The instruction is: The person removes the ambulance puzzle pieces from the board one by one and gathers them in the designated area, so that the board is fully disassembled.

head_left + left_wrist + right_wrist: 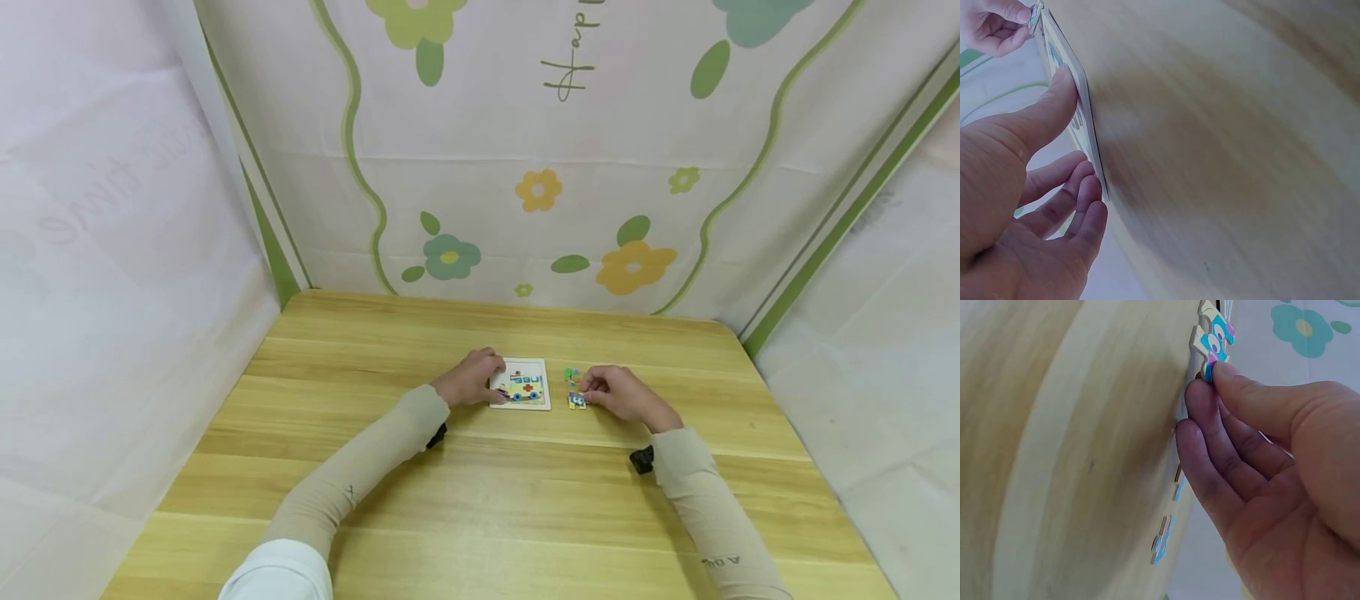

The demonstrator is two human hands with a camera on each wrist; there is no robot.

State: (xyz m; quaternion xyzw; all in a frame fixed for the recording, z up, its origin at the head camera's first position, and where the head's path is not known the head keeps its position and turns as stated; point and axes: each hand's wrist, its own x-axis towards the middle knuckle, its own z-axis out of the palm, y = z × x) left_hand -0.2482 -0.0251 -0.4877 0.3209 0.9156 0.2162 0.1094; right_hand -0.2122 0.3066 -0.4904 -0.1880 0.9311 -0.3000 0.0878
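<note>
Reaching in sleeves (382, 446) over surface (495, 500), gripping left edge of tray (547, 383) with left hand (471, 379), pinching puzzle piece (1215, 345) clear of right edge with right hand (618, 392), framing ambulance picture (531, 388) inside.

The right hand (622, 395) hides one end of its pinched jigsaw piece (1217, 339); loose pieces (572, 374) beyond that grip look too small to read. The left hand (469, 379) covers part of the puzzle board (534, 365).
</note>
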